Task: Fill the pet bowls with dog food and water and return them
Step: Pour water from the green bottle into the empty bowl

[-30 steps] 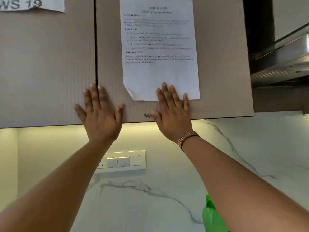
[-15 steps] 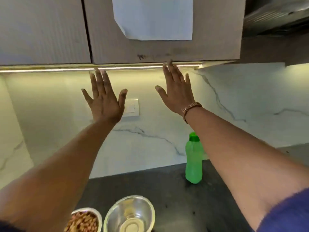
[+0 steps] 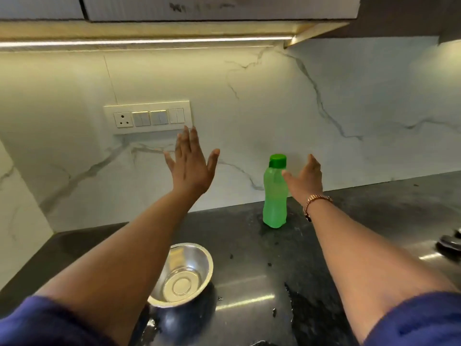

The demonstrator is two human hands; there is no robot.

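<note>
Steel bowl (image 3: pixel 183 275), round, beside translucent green bottle (image 3: pixel 274 196).

Marble backsplash (image 3: pixel 274 101), dark countertop (image 3: pixel 249 245)

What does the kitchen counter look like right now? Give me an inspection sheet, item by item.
Surface: dark stone counter, glossy, with wet patches near the front.
Job's things: steel bowl upright and looking empty, partly hidden by the left forearm; green bottle upright, cap on, near the wall.
Clutter: dark object at the right edge, too cropped to identify.
Hands: left hand open in the air, touching nothing; right hand open beside the bottle, contact unclear; bracelet on its wrist.
Cables: nothing seen.
Surroundings: marble backsplash, switch panel, lit cabinet underside.
</note>
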